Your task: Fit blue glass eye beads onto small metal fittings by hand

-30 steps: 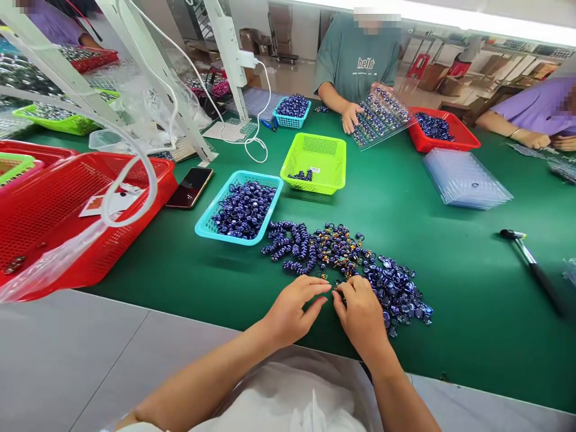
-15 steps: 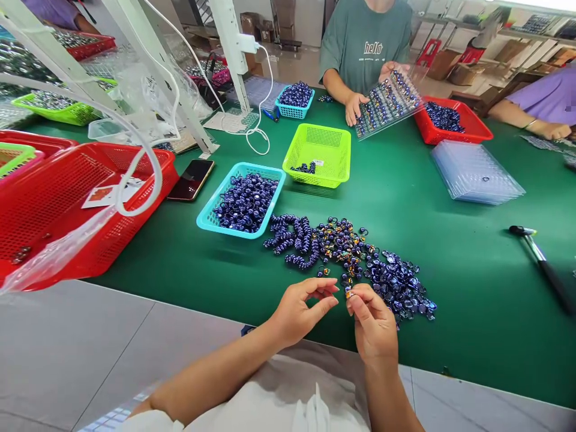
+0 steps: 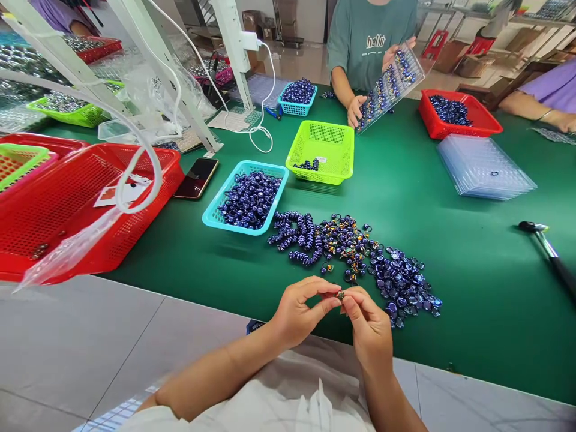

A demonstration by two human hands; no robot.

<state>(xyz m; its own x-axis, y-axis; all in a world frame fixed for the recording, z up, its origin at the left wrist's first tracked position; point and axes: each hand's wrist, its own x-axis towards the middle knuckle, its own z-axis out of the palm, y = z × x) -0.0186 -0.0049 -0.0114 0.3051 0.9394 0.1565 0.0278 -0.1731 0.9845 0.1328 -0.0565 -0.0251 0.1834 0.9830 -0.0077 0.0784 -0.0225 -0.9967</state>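
Observation:
Between the fingertips of both hands is a small shiny ring (image 3: 341,295), mostly covered by the fingers. My left hand (image 3: 303,309) pinches it from the left with thumb and index finger. From the right, my right hand (image 3: 369,324) grips it the same way. Just beyond my hands lies a loose heap of rings (image 3: 344,240) with orange-gold glints. Rows of dark blue rings (image 3: 306,234) curl to its left. On its right spreads a pile of flat, shiny dark blue pieces (image 3: 400,279).
Past the heaps stand a filled blue basket (image 3: 207,217) and a green basket (image 3: 335,135). A red basket (image 3: 135,237) and phone (image 3: 197,179) are left; clear trays (image 3: 486,168) and a hammer (image 3: 546,243) are right. Across the table, a person (image 3: 375,42) tilts a ring-filled tray (image 3: 389,87).
My left fingertips have closed onto the ring, which was in my right hand alone. My right hand has moved slightly left. The person opposite has tilted the tray more steeply.

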